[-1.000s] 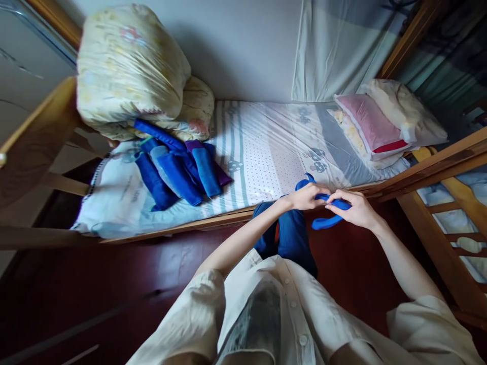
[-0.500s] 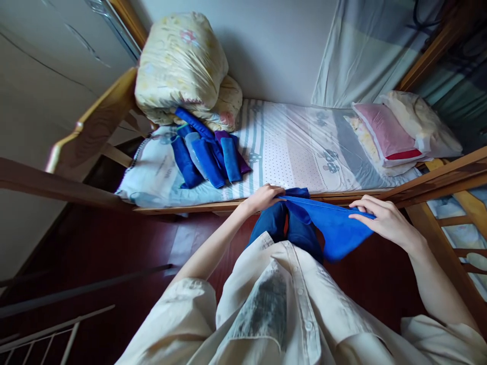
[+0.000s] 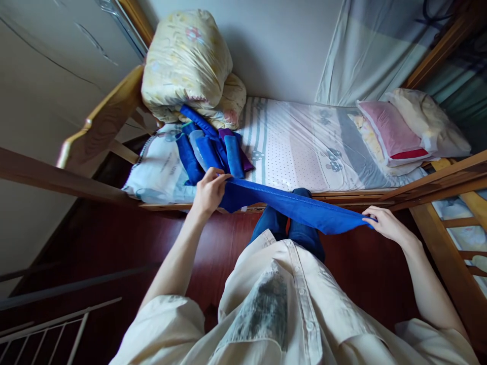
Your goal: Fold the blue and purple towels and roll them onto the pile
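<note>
A blue cloth (image 3: 289, 205), towel-like, is stretched between my two hands in front of my knees, its hemmed upper edge slanting down to the right. My left hand (image 3: 210, 191) pinches one end, close to the bed's front edge. At the other end my right hand (image 3: 386, 223) grips a corner between thumb and fingers. Beyond my left hand, several rolled cloths (image 3: 207, 152), mostly blue with one grey and one purple, lie together on the bed.
A patterned sheet covers the bed (image 3: 289, 137). A bundled yellow quilt (image 3: 186, 61) sits at its left end, pillows (image 3: 395, 129) at its right. Wooden rails (image 3: 99, 116) bound the bed. A white metal rack (image 3: 79, 334) stands at lower left, a slatted wooden piece (image 3: 433, 243) at right.
My left hand has moved left, away from my right hand, pulling the blue cloth from a drooping shape into a long taut strip. The right hand has shifted slightly.
</note>
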`<action>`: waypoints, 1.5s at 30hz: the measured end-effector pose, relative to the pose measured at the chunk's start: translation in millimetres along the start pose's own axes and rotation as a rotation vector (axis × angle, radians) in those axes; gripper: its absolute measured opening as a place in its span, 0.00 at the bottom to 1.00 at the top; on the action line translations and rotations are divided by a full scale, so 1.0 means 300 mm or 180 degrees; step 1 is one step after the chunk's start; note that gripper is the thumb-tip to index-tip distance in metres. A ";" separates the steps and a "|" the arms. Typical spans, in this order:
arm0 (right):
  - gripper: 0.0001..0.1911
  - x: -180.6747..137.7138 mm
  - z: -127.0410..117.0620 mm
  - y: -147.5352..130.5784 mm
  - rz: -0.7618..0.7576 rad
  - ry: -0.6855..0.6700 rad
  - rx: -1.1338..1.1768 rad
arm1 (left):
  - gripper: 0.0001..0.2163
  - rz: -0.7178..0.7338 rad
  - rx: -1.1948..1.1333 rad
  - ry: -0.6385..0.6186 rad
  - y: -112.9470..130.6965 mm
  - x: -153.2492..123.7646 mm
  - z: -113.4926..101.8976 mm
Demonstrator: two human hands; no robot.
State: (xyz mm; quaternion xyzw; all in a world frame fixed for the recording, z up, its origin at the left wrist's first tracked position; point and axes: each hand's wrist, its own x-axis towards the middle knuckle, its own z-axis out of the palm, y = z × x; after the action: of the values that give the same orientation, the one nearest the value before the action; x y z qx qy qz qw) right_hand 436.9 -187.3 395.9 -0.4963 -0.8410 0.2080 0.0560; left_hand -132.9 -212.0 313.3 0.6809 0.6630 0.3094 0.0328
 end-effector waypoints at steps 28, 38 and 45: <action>0.13 -0.007 -0.241 0.295 0.0711 0.1819 -0.0536 | 0.22 0.0430 0.0871 0.0089 0.051 0.175 -0.245; 0.13 -0.057 -0.270 0.386 0.2152 0.1312 0.0100 | 0.22 -0.0217 0.0096 -0.1170 0.117 0.255 -0.252; 0.20 0.123 -0.300 0.491 0.2283 0.1380 0.0733 | 0.18 -0.0238 0.0003 -0.1350 0.059 0.429 -0.084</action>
State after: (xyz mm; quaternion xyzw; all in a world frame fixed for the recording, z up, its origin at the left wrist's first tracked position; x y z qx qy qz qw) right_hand 565.1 -67.1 413.8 -0.7798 -0.5554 0.1977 0.2105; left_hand -138.0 -104.6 390.3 0.7057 0.6662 0.1575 0.1828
